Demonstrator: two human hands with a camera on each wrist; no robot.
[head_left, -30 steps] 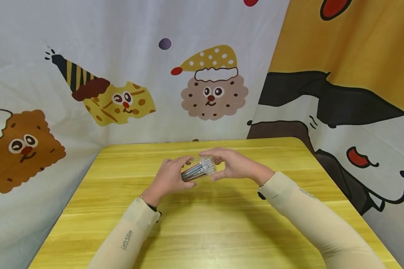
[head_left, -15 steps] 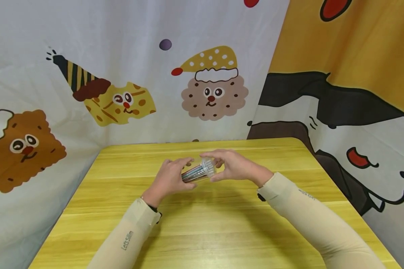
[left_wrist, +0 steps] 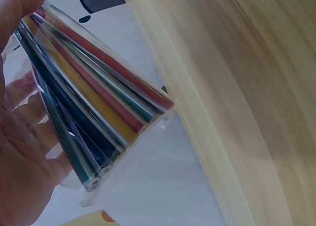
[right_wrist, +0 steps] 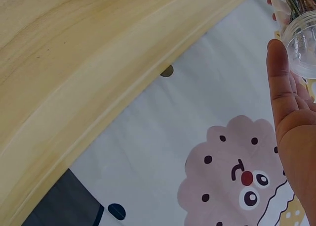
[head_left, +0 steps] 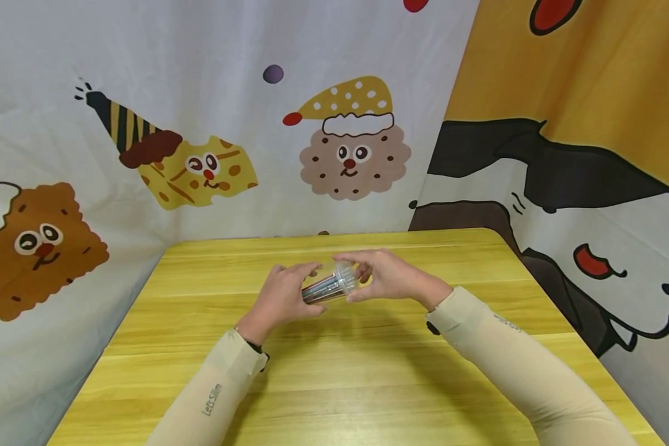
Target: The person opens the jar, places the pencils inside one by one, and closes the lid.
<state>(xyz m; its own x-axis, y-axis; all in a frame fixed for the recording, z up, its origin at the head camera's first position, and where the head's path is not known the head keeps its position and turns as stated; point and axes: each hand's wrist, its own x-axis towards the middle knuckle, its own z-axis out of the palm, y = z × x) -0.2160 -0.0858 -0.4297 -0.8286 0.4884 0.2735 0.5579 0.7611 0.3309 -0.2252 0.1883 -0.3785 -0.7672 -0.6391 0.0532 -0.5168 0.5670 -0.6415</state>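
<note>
A clear plastic tube (head_left: 319,288) full of colored pencils (left_wrist: 94,97) is held tilted above the table. My left hand (head_left: 281,294) grips the tube's body from the left, thumb on the near side. In the left wrist view the pencils show through the wall in red, yellow, green and blue, their flat ends toward the base. At the other end, a clear ridged lid (head_left: 345,278) sits on the tube. My right hand (head_left: 390,275) holds this lid between thumb and fingers; the right wrist view shows the thumb right at the lid's rim.
The yellow wood-grain table (head_left: 340,371) spreads under both hands. Behind its far edge hangs a white curtain (head_left: 212,74) printed with cartoon biscuits and cheese. A printed orange and black section (head_left: 580,111) covers the right side.
Both hands stay almost in place around the tube and lid. The right hand has dipped very slightly.
</note>
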